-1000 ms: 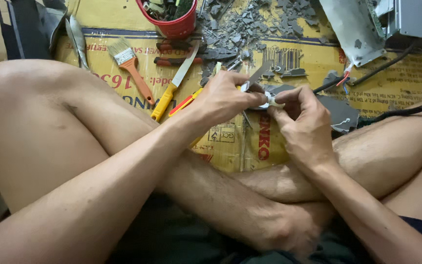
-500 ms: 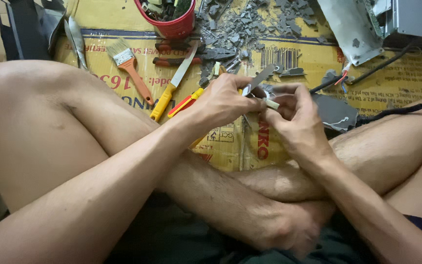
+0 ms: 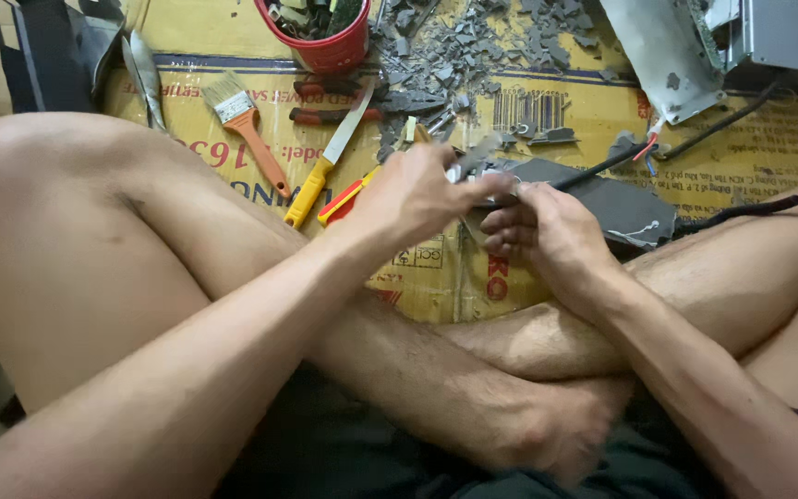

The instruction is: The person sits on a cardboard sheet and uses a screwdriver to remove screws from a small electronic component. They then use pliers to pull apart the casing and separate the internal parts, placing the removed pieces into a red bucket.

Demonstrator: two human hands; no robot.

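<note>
At the far left a bare knee rises over the cardboard sheet that covers the floor. Beside it lies a paintbrush with an orange handle, bristles toward the upper left. To its right stands a red bucket of scraps, with red-handled pliers below it, then a knife with a yellow handle, its blade aimed up and right toward a heap of grey chips.

The left hand hovers above the middle of the cardboard, fingers folded tight around a small grey tool. The tool's long axis runs diagonally, its free end pointing up and to the right; motion blur hides what kind of tool it is. Just beside it, touching at the fingertips, the right hand curls shut on a small piece that its fingers cover, so I cannot tell its shape.

Behind the hands lies a flat grey panel, with a black cable running up and right from it. At the upper right sits a grey metal casing.
</note>
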